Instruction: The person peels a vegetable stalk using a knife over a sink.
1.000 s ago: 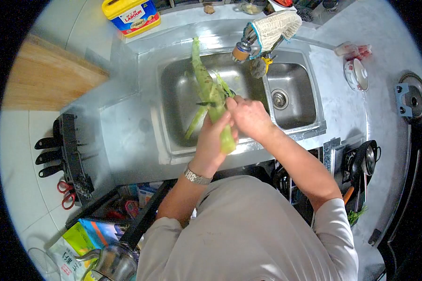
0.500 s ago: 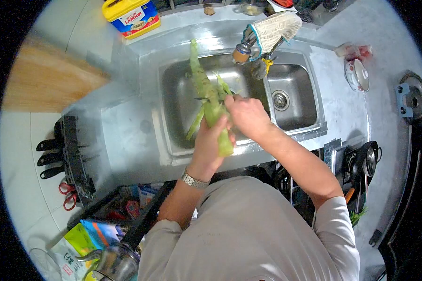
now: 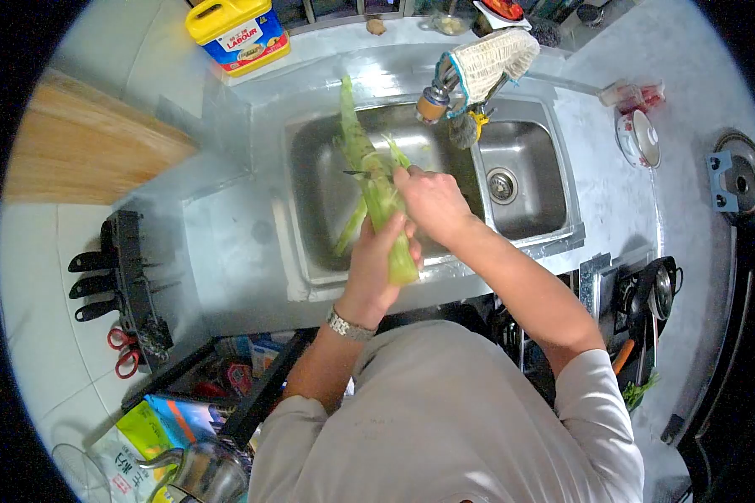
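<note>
A long pale-green celtuce stem (image 3: 376, 180) is held over the large sink basin, its thick end toward me and its thin end pointing away. My left hand (image 3: 375, 260) wraps around the stem near the thick end. My right hand (image 3: 432, 201) is closed on what looks like a small knife (image 3: 357, 173); only a dark pointed tip shows, jutting out left of the stem, and the handle is hidden in my fingers. Strips of green peel (image 3: 352, 225) hang or lie beside the stem, over the basin.
The double sink (image 3: 310, 210) has a smaller basin on the right. A faucet (image 3: 432, 104) with a cloth glove (image 3: 495, 63) draped over it stands behind. Knives sit in a rack (image 3: 130, 277) on the left. A yellow-and-blue container (image 3: 239, 38) and an enamel pot (image 3: 637, 137) are on the counter.
The blade and my right hand have shifted slightly up and left along the stem. My left hand keeps its hold. The view has tilted a little.
</note>
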{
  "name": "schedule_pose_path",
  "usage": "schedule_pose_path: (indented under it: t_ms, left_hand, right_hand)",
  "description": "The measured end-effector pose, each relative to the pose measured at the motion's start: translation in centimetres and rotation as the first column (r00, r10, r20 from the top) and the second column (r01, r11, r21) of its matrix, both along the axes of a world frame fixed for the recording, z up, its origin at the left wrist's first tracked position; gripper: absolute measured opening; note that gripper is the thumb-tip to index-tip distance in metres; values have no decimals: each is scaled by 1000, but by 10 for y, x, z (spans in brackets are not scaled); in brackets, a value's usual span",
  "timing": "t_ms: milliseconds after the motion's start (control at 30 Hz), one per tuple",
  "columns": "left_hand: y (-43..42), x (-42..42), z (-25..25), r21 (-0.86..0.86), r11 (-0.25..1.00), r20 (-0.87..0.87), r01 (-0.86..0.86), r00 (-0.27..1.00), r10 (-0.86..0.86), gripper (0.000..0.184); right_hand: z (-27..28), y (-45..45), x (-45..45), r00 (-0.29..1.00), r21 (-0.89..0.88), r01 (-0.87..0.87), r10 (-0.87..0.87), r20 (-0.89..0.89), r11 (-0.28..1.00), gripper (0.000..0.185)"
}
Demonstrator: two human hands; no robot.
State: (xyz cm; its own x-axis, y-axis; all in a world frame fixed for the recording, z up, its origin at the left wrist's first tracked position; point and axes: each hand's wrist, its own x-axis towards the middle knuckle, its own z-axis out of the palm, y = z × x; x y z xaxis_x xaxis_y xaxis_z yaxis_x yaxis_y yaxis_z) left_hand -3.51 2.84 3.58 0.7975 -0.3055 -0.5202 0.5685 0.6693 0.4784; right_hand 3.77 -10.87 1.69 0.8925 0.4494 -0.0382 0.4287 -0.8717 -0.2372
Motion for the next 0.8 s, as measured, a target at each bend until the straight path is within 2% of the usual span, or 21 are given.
schedule_pose_path:
  t_ms: [67, 300, 400, 467, 500, 567, 600, 667, 800]
  left_hand:
    - [2, 0, 0, 5, 1000, -25, -6, 1000, 6, 27]
    - [7, 0, 0, -17, 999, -11, -31, 999, 31, 27]
    - [11, 0, -3, 47, 999, 8, -22, 1000, 22, 26]
    - [13, -4, -3, -40, 999, -42, -18, 999, 17, 25]
    - [13, -4, -3, -40, 999, -42, -23, 999, 21, 25]
    - [9, -2, -3, -66, 994, -98, -83, 992, 76, 35]
    - [10, 0, -5, -64, 994, -98, -85, 992, 79, 35]
    - [10, 5, -15, -1, 995, -186, -99, 978, 97, 26]
    - [24, 10, -42, 127, 992, -113, -19, 993, 34, 34]
  right_hand:
    - [-1, 5, 3, 1000, -36, 5, -4, 17, 999, 29]
    - [0, 15, 7, 1000, -46, 18, -18, 17, 999, 22]
    - [3, 14, 8, 1000, -58, -15, 15, 7, 998, 21]
    - [5, 10, 2, 1000, 20, 11, -11, 5, 1000, 37]
    - [4, 8, 0, 1000, 20, 7, -7, 4, 1000, 37]
    - [3, 4, -2, 999, 30, 6, -5, -49, 1000, 56]
    - [3, 5, -3, 999, 32, 4, -2, -49, 999, 56]
    - [2, 5, -4, 998, 33, 9, -7, -70, 999, 68]
    - [-13, 6, -7, 998, 61, -1, 5, -69, 998, 73]
